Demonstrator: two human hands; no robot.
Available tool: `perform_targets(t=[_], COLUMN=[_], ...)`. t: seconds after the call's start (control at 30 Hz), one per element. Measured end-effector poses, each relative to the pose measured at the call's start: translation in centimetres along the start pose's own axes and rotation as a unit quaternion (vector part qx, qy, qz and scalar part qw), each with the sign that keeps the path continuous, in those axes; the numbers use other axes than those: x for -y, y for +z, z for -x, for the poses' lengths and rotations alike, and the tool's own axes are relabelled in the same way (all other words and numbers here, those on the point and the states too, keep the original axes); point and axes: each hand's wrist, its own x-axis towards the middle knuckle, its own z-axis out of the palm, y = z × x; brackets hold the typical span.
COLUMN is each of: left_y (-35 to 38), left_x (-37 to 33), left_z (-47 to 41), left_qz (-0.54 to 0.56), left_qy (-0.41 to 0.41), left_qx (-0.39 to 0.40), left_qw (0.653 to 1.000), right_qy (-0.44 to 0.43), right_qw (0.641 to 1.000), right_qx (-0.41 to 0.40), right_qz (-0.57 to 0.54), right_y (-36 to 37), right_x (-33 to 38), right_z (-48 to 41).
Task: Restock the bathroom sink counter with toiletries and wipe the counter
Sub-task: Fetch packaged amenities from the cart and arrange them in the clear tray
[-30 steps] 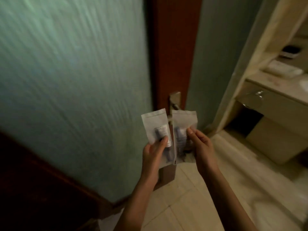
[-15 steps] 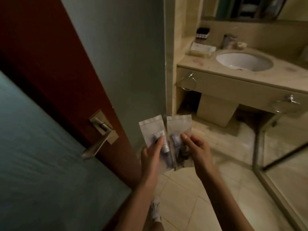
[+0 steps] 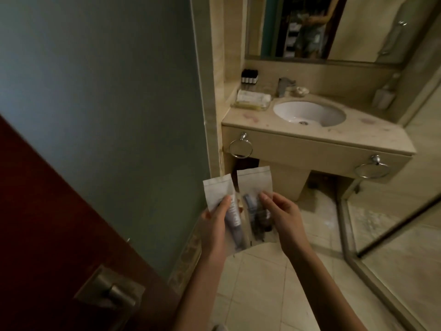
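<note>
Bathroom doorway, head view looking down and in. Both hands are raised in front of the body, each with one clear toiletry pouch.

Left hand (image 3: 213, 225): fingers curled behind the left pouch (image 3: 218, 191), thumb pressed across its front. The pouch carries a pale tube. Long axis upright, top leaning slightly left.

Right hand (image 3: 285, 218): fingers pinch the right pouch (image 3: 254, 185) at about mid-height. Contents dark, too dim to name. Long axis also upright. The two pouches sit side by side, inner edges touching or overlapping low down; cannot tell which.

Sink desk (image 3: 362, 136): ahead of the hands and up-right of them in view, well apart, with floor tiles between. Pinkish smears on its top. Basin (image 3: 310, 113) set in the middle. The back-left corner holds a tray (image 3: 250, 106) of folded white items, with a row of small dark bottles (image 3: 249, 76) behind it and the faucet (image 3: 284, 86) to their right.

Judgement: restock step, carry phase. Neither pouch is set down and wiping is not begun. The tray corner lies almost straight ahead of the pouches, roughly along their long axis, so the coming move looks like a forward walk and reach. The left hand is on the tray side, the right hand on the basin side. The open door (image 3: 47, 223) stands close at left.
</note>
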Motion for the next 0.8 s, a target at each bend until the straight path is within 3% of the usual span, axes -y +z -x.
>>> perform_targets(t=[0.2, 0.4, 0.67, 0.8], left_y=[3.0, 6.4, 17.4, 23.9], left_x=[-0.1, 2.8, 5.3, 5.5], left_z=[-4.4, -9.3, -17.1, -20.7], left_qz=[0.022, -0.045, -0.144, -0.143], left_qy=[-0.065, -0.074, 0.003, 0.046], left_qx=[0.061, 0.042, 0.04, 0.039], left_qw=[0.996, 0.995, 0.989, 0.988], right_qy=[-0.032, -0.083, -0.123, -0.162], right_qw=[0.997, 0.984, 0.982, 0.969], right_qx=[-0.07, -0.156, -0.083, -0.04], right_qz=[-0.021, 0.014, 0.12, 0.183], right_y=[-0.8, -4.0, -10.5, -14.0], right_x=[0.4, -0.7, -0.2, 2.2], right_z=[-4.9, -9.9, -23.1, -29.6])
